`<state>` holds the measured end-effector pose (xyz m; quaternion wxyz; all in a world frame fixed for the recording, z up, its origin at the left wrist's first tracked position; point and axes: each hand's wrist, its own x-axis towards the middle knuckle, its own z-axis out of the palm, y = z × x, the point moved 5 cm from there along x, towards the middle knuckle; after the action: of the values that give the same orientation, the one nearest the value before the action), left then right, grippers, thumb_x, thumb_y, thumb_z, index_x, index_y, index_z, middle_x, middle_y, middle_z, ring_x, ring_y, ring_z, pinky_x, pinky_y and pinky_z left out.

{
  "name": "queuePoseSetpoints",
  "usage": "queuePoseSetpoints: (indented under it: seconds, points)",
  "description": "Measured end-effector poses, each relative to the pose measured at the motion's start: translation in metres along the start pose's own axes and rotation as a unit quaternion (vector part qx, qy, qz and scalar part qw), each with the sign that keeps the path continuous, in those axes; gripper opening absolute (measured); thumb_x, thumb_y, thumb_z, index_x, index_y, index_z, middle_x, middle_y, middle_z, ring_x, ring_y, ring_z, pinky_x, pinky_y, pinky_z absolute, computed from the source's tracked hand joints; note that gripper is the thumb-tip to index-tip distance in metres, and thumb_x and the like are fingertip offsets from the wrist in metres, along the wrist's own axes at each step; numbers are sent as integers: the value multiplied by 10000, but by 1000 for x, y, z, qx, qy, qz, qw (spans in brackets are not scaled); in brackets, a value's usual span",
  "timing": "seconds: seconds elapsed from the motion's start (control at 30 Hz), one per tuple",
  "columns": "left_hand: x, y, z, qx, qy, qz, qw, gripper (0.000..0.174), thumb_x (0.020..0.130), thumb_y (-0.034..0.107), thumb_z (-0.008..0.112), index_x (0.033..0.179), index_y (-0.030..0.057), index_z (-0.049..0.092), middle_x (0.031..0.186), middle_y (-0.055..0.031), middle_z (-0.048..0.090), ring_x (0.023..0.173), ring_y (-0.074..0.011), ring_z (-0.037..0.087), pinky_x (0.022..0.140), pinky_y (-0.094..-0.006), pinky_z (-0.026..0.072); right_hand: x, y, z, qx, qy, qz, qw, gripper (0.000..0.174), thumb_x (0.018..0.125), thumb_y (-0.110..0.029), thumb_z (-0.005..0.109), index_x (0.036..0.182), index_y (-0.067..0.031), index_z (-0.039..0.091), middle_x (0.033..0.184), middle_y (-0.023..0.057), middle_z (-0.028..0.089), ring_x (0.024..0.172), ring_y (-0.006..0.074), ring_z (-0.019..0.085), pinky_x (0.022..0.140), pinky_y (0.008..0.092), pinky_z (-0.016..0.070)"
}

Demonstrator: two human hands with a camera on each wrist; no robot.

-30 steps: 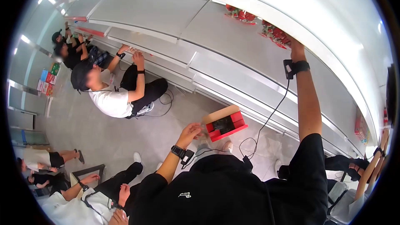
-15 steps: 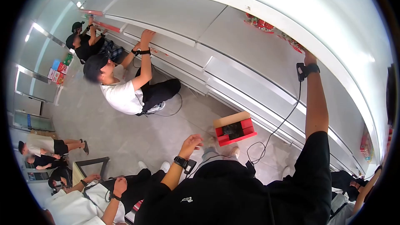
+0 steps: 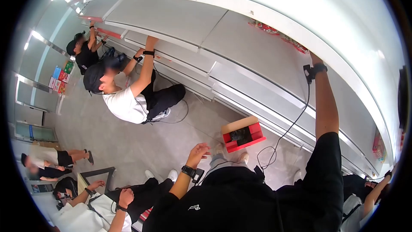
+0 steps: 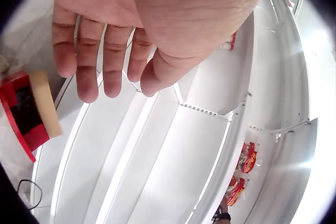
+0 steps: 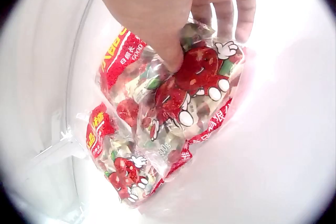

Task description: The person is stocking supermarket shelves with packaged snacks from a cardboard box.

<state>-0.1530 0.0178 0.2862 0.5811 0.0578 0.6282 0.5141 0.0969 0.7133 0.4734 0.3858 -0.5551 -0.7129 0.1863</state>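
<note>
My right hand (image 5: 178,8) grips the top of a clear bag of wrapped sweets (image 5: 202,71) printed with red cartoon fruit, its thumb on the near face and its fingers partly hidden behind. A second bag of sweets (image 5: 123,171) lies against it. In the head view, the front lip of an upper shelf hides most of the right hand (image 3: 316,59) and part of the red bags (image 3: 296,44). My left hand (image 3: 198,154) hangs over the floor near a red box, holding nothing. The left wrist view shows that hand (image 4: 113,50) with fingers extended, palm visible.
An open red box (image 3: 244,135) with dark contents stands on the floor by my feet. Long white shelves (image 3: 171,17) run along the far side. A person in white (image 3: 128,103) crouches at the lower shelves; others sit nearby. A cable (image 3: 292,124) hangs from my right wrist.
My right hand and the bags now sit further behind the shelf lip. The head view has shifted slightly. My left hand stays free; the crouching person has reached further into the shelves.
</note>
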Motion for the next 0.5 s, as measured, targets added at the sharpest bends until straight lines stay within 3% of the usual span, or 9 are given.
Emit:
queuePoseSetpoints:
  seconds: [0.5]
  points:
    - [4,4,14,13,-20,-16,1000,363,950,233,592,1274,87,515,1158,-72,648,932,-160,647,768,-282,479,6,-8,-4,-47,4,-11,999,378,899,-163,627,1246,-33,552,1102,76,637,963,149,608,853,286,472]
